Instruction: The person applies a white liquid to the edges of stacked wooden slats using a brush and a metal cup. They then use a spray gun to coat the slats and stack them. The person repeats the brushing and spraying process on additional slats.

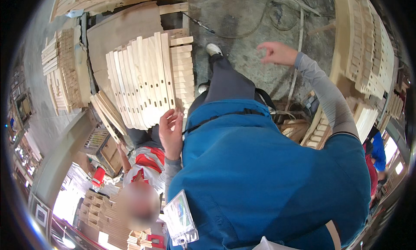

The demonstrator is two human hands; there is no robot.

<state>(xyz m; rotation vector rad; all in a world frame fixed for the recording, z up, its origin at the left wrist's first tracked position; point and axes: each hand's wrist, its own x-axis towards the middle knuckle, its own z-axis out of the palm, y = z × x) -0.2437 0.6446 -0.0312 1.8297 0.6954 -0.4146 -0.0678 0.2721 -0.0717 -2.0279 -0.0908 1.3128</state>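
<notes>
My left hand (171, 135) is loosely curled with nothing in it, beside the lower end of a stack of pale wooden slats (145, 76). Oval slots mark the upper slats, which lie side by side; whether my fingertips touch the nearest one I cannot tell. Out to the right, my right hand (278, 53) hangs over the floor, empty, its thumb and fingers apart and somewhat blurred.
A co-worker (149, 161) in a red and white shirt has a hand near loose wooden strips (108, 115). More wooden pieces are stacked at left (65, 70) and right (370, 42). A dark hose (242, 35) crosses the concrete floor (255, 11).
</notes>
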